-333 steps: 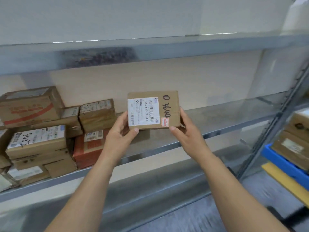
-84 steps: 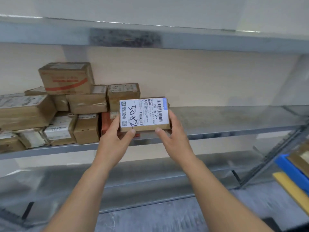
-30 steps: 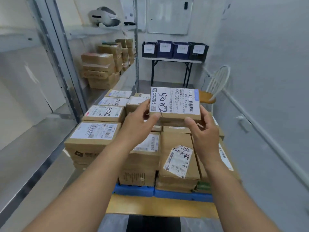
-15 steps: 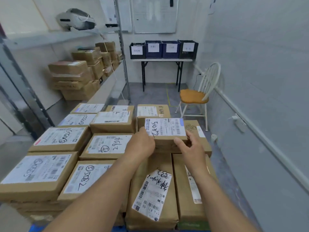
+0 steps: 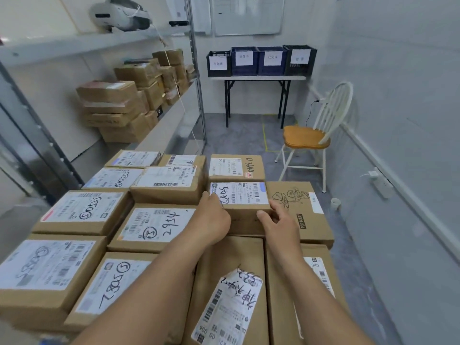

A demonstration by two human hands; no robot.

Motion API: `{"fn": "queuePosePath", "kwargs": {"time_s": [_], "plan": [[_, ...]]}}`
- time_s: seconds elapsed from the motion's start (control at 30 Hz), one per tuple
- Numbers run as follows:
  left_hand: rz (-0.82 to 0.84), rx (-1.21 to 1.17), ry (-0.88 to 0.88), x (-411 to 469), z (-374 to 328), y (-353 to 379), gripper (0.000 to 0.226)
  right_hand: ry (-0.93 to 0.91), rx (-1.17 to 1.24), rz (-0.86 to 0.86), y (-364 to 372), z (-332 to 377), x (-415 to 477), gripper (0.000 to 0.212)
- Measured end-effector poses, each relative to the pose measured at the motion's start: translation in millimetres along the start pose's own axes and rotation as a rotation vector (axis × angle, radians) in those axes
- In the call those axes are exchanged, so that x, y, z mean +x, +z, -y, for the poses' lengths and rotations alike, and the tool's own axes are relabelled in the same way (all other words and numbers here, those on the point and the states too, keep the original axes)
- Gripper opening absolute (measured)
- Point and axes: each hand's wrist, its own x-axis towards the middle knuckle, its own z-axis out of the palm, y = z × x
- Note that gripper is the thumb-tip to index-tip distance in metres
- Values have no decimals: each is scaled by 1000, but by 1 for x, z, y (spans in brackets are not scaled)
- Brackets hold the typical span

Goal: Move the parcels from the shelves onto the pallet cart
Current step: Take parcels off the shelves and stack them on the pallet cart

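- Parcel (image 5: pixel 242 195): small brown carton, its top covered by a white barcode label with handwritten digits; rests on the stack (image 5: pixel 154 227).
- Left grip (image 5: pixel 211 217), right grip (image 5: pixel 278 220): grasping the parcel's left and right sides.

White chair (image 5: pixel 306 140) near folding table (image 5: pixel 258 77), grey floor (image 5: pixel 244 135)

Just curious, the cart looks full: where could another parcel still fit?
Bare tops: the POP MART box right of the held parcel, and the long box between the forearms. On the left, parcels sit packed edge to edge.
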Motion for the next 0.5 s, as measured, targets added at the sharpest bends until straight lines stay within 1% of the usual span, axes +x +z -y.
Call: {"fn": "queuePosePath", "kwargs": {"time_s": [0.07, 0.13, 0.2, 0.3, 0.4, 0.5], "plan": [[9, 48, 41, 1, 3, -2, 23, -2, -18, 5, -1, 1, 0, 39], [20, 107, 41, 2, 5, -4, 16, 8, -37, 10, -1, 2, 0, 39], [46, 154, 23, 2, 4, -5, 14, 9, -52, 10, 0, 4, -1, 39], [65, 163, 57, 1, 3, -5, 15, -4, -89, 10, 1, 5, -3, 40], [61, 140, 100, -3, 7, -5, 23, -20, -154, 9, 0, 6, -5, 39], [-8, 147, 164, -16, 8, -9, 47, -92, -314, -19, -5, 11, -6, 48]]}}
